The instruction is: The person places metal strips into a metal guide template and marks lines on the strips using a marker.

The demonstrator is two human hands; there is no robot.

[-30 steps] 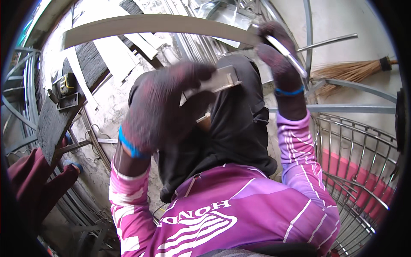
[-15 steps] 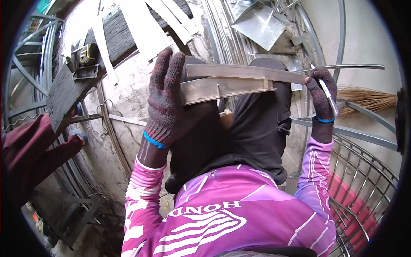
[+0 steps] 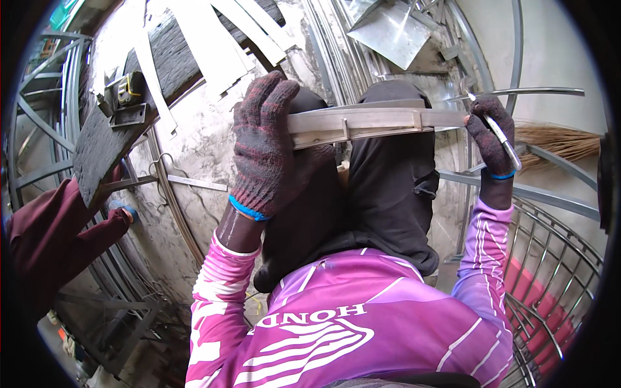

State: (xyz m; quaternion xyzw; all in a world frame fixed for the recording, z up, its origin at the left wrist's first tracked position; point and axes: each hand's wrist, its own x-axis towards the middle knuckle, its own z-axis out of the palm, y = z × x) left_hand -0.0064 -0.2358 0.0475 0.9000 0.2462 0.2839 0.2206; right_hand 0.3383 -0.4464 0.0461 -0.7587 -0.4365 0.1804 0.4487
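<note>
Above my knees, my left hand, in a dark grey and red knitted glove with a blue cuff, is closed round the left end of a metal channel. Two small upright tabs show on this channel. A flat metal strip lies along it and reaches past its right end. My right hand, gloved alike, pinches the strip's far right end between thumb and finger. That same hand also holds a white and silver pen-like marker, slanting across the fingers. The strip's left end is hidden near my left palm.
A tape measure sits on a dark wooden plank, beside pale metal strips. Metal bars and a sheet-metal piece lie ahead. A broom and wire rack stand right. Another person's maroon-clad leg shows left.
My left hand has moved slightly right, bringing the channel up against the strip; before, they were angled apart. My right hand has shifted a little right, still pinching the strip and holding the marker.
</note>
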